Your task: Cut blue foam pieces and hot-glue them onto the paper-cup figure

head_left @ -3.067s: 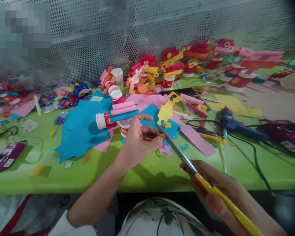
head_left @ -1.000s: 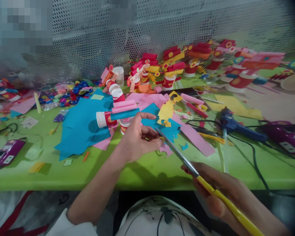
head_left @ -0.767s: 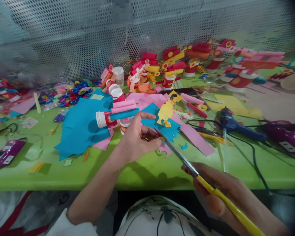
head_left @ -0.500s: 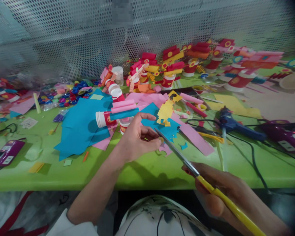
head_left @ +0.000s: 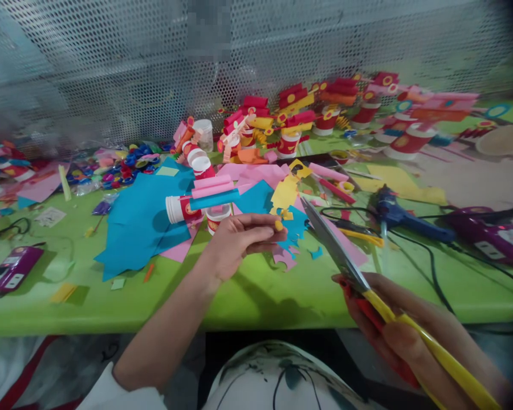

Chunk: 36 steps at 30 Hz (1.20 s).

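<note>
The right hand [head_left: 404, 339] grips scissors [head_left: 342, 250] over the near edge of the worktop [head_left: 94, 316], their long axis slanting, pointing away and leftward; the left hand [head_left: 231, 242] pinches a small yellow piece [head_left: 279, 226] above the worktop; holed yellow paper [head_left: 285, 191] lies beyond.

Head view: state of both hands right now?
Left hand: closed, pinching a small rounded yellow paper piece.
Right hand: closed around yellow-and-red-handled metal scissors.
</note>
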Available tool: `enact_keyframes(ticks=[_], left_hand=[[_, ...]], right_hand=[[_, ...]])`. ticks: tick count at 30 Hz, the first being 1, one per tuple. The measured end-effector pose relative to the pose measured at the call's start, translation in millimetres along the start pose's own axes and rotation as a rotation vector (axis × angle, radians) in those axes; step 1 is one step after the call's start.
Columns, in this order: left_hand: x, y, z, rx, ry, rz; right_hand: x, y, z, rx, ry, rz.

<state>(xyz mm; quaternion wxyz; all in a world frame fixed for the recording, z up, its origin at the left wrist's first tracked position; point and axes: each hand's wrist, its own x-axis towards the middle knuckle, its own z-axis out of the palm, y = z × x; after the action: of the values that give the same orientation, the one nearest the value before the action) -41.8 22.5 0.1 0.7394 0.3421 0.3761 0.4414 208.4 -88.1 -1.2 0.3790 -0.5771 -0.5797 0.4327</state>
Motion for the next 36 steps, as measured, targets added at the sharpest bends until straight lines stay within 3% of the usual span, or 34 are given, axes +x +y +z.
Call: enact_keyframes(ticks=[5, 13, 17, 26, 30, 36], left_hand=[[1.9, -2.7, 1.6, 0.049, 0.029, 0.032], [1.1, -6.6, 5.7, 0.394, 0.159, 0.295], [-0.9, -6.8, 7.2, 0.485, 0.17, 0.36], [-1.3, -5.5, 7.5, 0.414, 0.112, 0.385], [-3.4, -3.0, 7.6, 0.342, 0.077, 0.348], [-7.7, 2.1, 11.3, 0.3, -0.008, 0.259]], right_hand=[[-1.0, -1.4, 1.6, 0.1, 0.038, 0.077], [0.6, 0.2, 3.2, 0.012, 0.035, 0.052], [0.2, 4.2, 0.5, -0.021, -0.002, 0.048], [4.5, 30.1, -12.3, -0.179, -0.179, -0.153], [7.4, 27.9, -16.1, -0.262, -0.248, -0.167], [5.4, 19.8, -9.6, -0.231, -0.206, -0.132]])
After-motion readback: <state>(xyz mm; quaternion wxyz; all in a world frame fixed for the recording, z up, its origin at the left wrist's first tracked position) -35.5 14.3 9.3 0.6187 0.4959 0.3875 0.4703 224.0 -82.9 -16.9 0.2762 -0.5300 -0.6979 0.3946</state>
